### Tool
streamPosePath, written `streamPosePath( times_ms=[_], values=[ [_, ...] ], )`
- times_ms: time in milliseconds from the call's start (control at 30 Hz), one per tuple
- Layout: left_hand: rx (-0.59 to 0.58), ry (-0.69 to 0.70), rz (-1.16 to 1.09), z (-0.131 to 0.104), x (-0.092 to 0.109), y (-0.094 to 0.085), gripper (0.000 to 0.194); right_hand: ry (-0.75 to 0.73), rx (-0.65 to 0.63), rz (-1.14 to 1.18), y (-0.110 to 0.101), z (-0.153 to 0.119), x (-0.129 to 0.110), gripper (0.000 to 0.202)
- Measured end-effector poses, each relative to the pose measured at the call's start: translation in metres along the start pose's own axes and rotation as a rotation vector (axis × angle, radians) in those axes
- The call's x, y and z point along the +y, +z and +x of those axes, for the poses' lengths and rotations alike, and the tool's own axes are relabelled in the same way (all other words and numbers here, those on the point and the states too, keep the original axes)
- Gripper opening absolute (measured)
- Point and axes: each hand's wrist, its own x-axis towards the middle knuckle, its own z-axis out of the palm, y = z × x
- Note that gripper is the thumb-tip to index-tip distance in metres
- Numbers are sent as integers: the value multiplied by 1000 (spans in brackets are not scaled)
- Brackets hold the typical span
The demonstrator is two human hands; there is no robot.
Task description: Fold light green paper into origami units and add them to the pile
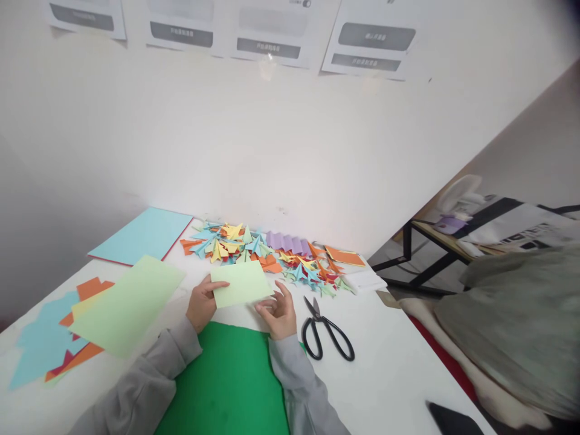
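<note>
A small light green sheet of paper point(241, 284) is held up above the far edge of a green mat point(226, 380). My left hand point(202, 303) pinches its left edge, thumb on top. At the sheet's lower right corner is my right hand point(278, 310), fingers curled and apart; whether its fingertips touch the corner is hard to tell. Black-handled scissors point(322, 329) lie with blades partly open, right of my right hand. To the left, a larger light green sheet point(129, 305) rests over blue, orange and yellow paper pieces point(45, 335).
Small folded colored papers point(254, 248) are heaped along the wall, with a purple pleated strip point(287, 243). A blue sheet stack point(142, 234) lies back left. A dark flat object point(453, 420) sits front right. Another person's arm point(471, 368) is beyond the table's right edge.
</note>
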Motion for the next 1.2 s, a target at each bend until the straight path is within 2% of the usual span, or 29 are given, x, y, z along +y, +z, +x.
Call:
streamPosePath(
  times_ms=[133,300,367,433,533,600,767,833,967,1033,1067,1133,1200],
  values=[
    [-42,39,15,-3,1,4,14,106,-115,-61,3,-3,0,52],
    [-109,29,-38,-7,-1,8,16,194,-117,-114,3,-4,1,33],
    [-93,24,-63,-6,-2,7,27,197,-106,-119,-1,-2,2,33],
    [-45,-6,-80,-5,-2,6,48,198,-96,-118,-4,0,2,35],
    [-28,-126,-137,-3,2,5,71,211,-69,-108,-6,0,-1,35],
    [-57,-192,-186,-2,5,4,65,201,-56,-102,-7,0,-4,34],
    [-49,-203,-147,-1,6,3,21,140,2,-184,-7,0,-7,25],
    [-36,-199,-102,-1,4,4,16,110,44,-242,-8,2,-6,24],
    [20,-178,-98,-3,0,7,18,109,75,-232,-9,4,2,25],
    [54,-180,-119,-4,1,9,28,159,62,-161,-10,4,7,25],
    [65,-188,-141,-4,2,10,39,182,45,-130,-10,3,9,28],
    [64,-228,-216,-5,4,12,67,211,-4,-98,-8,2,9,37],
    [39,-283,-300,-6,6,14,79,213,-56,-101,-6,0,7,52]
  ],
)
